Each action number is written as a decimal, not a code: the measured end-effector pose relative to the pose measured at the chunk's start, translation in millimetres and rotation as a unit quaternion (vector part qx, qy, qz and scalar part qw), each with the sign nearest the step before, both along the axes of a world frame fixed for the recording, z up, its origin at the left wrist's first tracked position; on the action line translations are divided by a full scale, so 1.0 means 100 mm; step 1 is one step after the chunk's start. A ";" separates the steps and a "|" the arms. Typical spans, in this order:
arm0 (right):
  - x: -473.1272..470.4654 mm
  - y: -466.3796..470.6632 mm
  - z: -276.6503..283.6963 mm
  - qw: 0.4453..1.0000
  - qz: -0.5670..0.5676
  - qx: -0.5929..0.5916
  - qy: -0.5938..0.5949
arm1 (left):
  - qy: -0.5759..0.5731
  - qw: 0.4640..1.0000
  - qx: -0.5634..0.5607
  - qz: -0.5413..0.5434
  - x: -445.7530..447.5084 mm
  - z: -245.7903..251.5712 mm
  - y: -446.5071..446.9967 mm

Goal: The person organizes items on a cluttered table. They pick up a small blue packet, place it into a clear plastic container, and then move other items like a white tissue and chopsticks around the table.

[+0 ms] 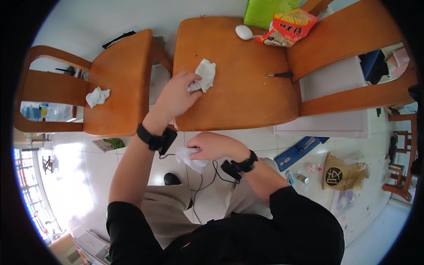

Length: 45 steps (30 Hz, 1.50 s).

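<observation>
My left hand (pixel 179 94) reaches over the left edge of a wooden chair seat (pixel 238 96), its fingers closed on a crumpled white tissue (pixel 206 74) that lies on the seat. In front of the same seat's near edge, my right hand (pixel 215 145) holds another white tissue (pixel 193 160) above the floor. A third crumpled white tissue (pixel 97 97) rests on the seat of the wooden chair at the left (pixel 119 73). Both wrists wear black straps with a small device, and cables hang down between the arms.
On the seat's far side are a white egg-shaped object (pixel 244 32), a red snack packet (pixel 294 28) and a green bag (pixel 268 13). A black-handled tool (pixel 280 75) lies near the backrest. A blue pouch (pixel 299 152), brown paper bag (pixel 343 174) and jar (pixel 302 179) are on the floor.
</observation>
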State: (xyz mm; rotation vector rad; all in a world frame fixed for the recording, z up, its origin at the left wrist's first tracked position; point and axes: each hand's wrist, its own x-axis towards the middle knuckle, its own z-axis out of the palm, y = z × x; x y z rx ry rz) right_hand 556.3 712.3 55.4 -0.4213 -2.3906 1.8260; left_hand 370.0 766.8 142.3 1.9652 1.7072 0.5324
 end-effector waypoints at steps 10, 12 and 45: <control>0.07 -0.08 1.62 0.942 -0.333 0.025 -0.028 | -0.252 0.944 -0.208 -0.051 -0.33 1.07 -0.85; -0.04 -0.06 1.89 0.942 -0.326 0.031 -0.073 | -0.232 0.945 -0.231 -0.012 -0.34 1.14 -0.92; 1.12 2.00 3.37 0.825 -0.510 0.216 -0.109 | -0.259 0.943 -0.103 0.184 0.35 2.25 0.42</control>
